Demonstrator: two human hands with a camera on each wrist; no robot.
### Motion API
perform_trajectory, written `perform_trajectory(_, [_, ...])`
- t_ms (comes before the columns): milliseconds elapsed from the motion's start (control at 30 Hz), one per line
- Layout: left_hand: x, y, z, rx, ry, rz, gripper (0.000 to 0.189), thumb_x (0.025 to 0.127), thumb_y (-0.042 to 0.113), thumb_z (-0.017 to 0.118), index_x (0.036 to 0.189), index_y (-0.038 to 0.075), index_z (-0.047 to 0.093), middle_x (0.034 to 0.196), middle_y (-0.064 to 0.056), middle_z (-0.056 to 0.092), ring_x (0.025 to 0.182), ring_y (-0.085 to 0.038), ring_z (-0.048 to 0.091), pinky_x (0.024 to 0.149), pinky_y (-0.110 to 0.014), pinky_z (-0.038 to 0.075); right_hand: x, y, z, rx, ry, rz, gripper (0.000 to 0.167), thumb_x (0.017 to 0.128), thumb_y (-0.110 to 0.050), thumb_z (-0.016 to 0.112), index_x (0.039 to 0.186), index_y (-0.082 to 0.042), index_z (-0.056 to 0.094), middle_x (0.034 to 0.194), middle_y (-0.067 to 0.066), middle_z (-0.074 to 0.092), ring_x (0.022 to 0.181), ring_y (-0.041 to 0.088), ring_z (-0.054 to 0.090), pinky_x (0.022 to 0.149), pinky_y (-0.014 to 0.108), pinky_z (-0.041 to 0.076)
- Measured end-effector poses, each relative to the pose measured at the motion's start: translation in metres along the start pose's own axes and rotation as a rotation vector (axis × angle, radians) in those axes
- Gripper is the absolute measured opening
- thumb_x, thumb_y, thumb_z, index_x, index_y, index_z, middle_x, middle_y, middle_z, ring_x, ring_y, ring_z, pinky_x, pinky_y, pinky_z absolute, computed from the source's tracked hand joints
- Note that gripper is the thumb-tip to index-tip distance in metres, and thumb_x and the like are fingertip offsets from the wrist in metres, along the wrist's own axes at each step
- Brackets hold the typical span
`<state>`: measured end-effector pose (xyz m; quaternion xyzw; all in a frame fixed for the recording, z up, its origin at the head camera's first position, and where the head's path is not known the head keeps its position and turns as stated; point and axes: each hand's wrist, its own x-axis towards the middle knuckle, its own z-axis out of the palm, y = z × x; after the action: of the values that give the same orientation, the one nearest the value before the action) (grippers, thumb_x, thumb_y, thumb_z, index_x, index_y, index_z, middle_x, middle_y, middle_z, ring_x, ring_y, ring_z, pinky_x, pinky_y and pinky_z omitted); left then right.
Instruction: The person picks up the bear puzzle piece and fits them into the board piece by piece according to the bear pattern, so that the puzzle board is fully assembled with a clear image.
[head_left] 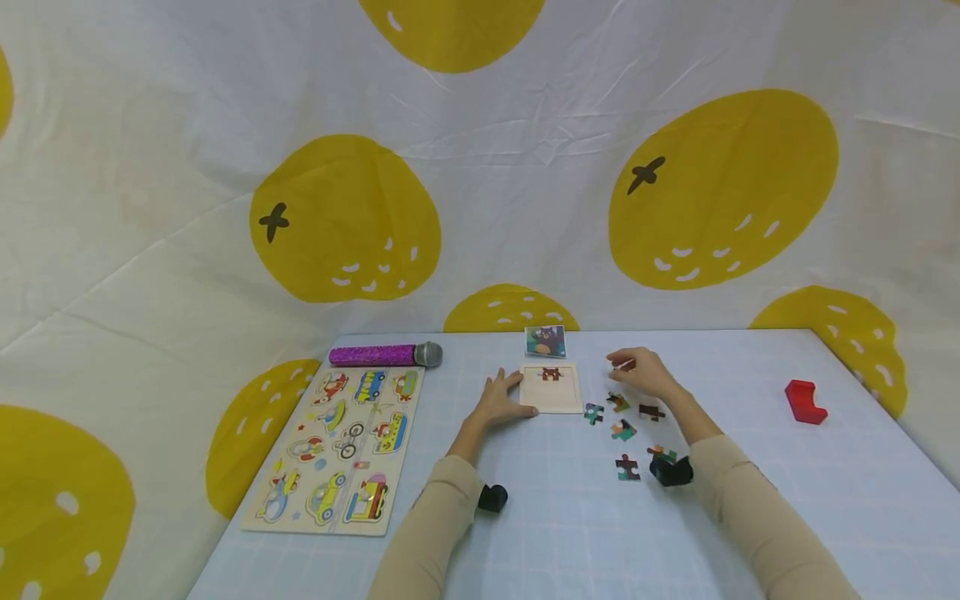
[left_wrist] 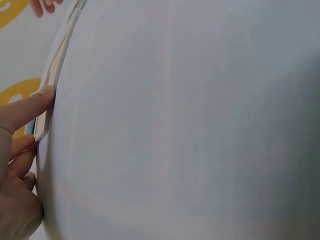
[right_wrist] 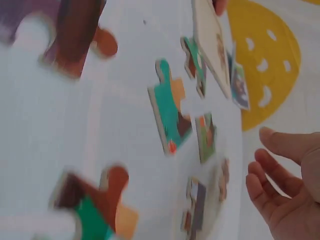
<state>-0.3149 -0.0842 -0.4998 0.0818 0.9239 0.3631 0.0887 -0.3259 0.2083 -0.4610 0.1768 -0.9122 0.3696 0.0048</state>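
Observation:
My left hand [head_left: 501, 400] holds the shallow wooden puzzle tray [head_left: 551, 403] at its near left corner, thumb along the front edge and fingers by the left side. In the left wrist view, thumb and fingers meet the edge of the tray [left_wrist: 49, 107]. One brown jigsaw piece [head_left: 551, 374] lies inside it at the far side. To the right, my right hand [head_left: 645, 372] hovers with fingers loosely bent and nothing between them, beside a puzzle piece [right_wrist: 223, 180] on the table. Several loose jigsaw pieces [head_left: 623, 430] lie between the tray and the right forearm.
A bear picture card [head_left: 546, 342] stands behind the tray. At left are a wooden vehicle board [head_left: 337, 454] and a purple glittery microphone [head_left: 386, 355]. A red block-like object [head_left: 806, 402] lies far right. A fruit-print cloth [head_left: 540, 192] hangs along the table's back edge.

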Motion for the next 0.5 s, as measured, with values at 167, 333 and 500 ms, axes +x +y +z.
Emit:
perform_trajectory(167, [-0.001, 0.002, -0.001, 0.009, 0.013, 0.007, 0.079, 0.073, 0.035, 0.079, 0.139, 0.008, 0.046, 0.15, -0.028, 0.022, 0.135, -0.055, 0.013, 0.107, -0.063, 0.022, -0.03, 0.015, -0.034, -0.08, -0.073, 0.039, 0.037, 0.084, -0.009, 0.068, 0.113, 0.012, 0.06, 0.096, 0.021, 0.064, 0.085, 0.031, 0.06, 0.072, 0.039, 0.052])
perform_trajectory(333, [-0.002, 0.003, -0.001, -0.002, 0.007, 0.0, 0.078, 0.074, 0.034, 0.079, 0.14, 0.008, 0.046, 0.151, -0.025, 0.023, 0.136, -0.054, 0.012, 0.108, -0.062, 0.021, -0.049, 0.025, -0.042, -0.076, -0.218, 0.104, 0.044, 0.08, -0.016, 0.074, 0.113, 0.009, 0.061, 0.096, 0.017, 0.063, 0.087, 0.028, 0.057, 0.072, 0.038, 0.05])
perform_trajectory(500, [-0.001, 0.001, 0.0, -0.012, -0.003, 0.0, 0.078, 0.074, 0.035, 0.079, 0.14, 0.009, 0.045, 0.151, -0.025, 0.022, 0.136, -0.053, 0.011, 0.108, -0.062, 0.02, -0.054, 0.031, -0.032, -0.083, -0.246, 0.154, 0.042, 0.077, -0.021, 0.077, 0.109, 0.004, 0.064, 0.096, 0.014, 0.061, 0.087, 0.026, 0.055, 0.074, 0.042, 0.049])
